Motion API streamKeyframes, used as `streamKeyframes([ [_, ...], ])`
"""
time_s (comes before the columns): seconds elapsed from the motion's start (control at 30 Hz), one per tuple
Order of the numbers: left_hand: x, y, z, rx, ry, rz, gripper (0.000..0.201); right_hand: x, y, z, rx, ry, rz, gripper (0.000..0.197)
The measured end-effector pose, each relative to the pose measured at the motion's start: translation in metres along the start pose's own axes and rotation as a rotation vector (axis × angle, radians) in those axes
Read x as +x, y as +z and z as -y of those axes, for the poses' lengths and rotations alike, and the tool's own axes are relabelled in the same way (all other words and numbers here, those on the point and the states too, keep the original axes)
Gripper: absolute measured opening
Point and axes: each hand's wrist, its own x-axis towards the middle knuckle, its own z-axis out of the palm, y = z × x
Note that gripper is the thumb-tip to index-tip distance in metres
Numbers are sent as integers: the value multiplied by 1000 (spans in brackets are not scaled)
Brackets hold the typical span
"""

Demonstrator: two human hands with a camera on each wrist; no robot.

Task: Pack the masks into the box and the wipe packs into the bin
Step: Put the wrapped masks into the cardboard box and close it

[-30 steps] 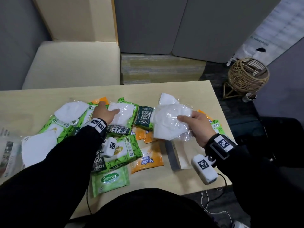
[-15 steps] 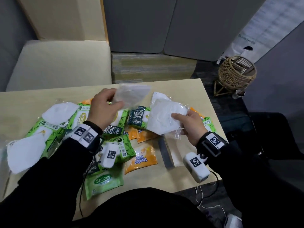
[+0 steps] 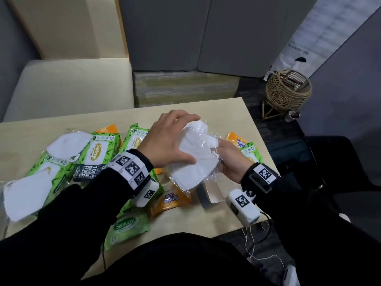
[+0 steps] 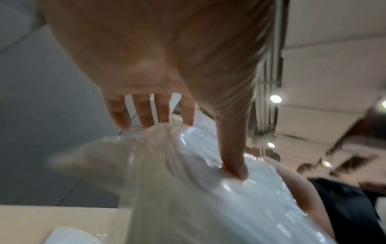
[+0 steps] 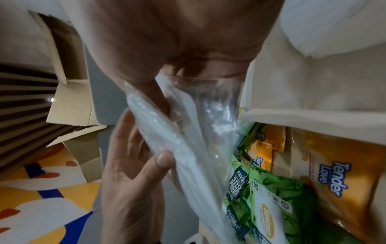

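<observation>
a wicker basket (image 3: 288, 89) stands on the floor beyond my table (image 3: 226, 112), beside a beige seat (image 3: 68, 87).

Masks in my hands (image 3: 191, 159): white, in clear glossy film. Two more white masks, left of frame (image 3: 69, 144) and lower left (image 3: 25, 195). Big wipe packs (image 3: 97, 153): bright green with leaf print, white label, yellow oval logo. Small packs (image 3: 171, 200): orange, with blue and white lettering. One dark pack (image 3: 88, 170), near black, white lettering. Lower centre, a pale green pack (image 3: 125, 226). Table (image 3: 233, 116): pale wood. My sleeves (image 3: 68, 219): black. Wrist bands (image 3: 132, 168): white with black square codes. Basket, upper right (image 3: 288, 89): tan wicker. Right wrist view: floor (image 5: 41, 206) patterned yellow, blue, white, rust.
</observation>
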Motion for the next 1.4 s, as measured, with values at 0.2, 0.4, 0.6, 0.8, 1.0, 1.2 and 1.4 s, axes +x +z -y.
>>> streamKeyframes([
  [0.2,4,-7,9,-239,-288,-265,46,-12,-11,-4,111,9,-2,34],
  [0.4,-5,1,49,-557,-507,-354,48,-17,-18,-11,227,9,-121,40],
  [0.6,-24,28,39,-648,-577,-295,48,-13,-13,-18,292,7,-191,64],
  [0.8,-30,65,20,-731,-591,-233,57,-19,-7,-15,393,-62,-116,41],
  [1.0,-20,71,6,-841,-529,-225,53,-26,-11,-7,345,-59,-100,52],
  [1.2,-5,70,-22,-921,-492,-169,61,-36,-39,8,67,-136,-179,30],
  [1.4,5,65,-27,-879,-412,-89,74,-47,-55,20,103,-142,-131,53],
])
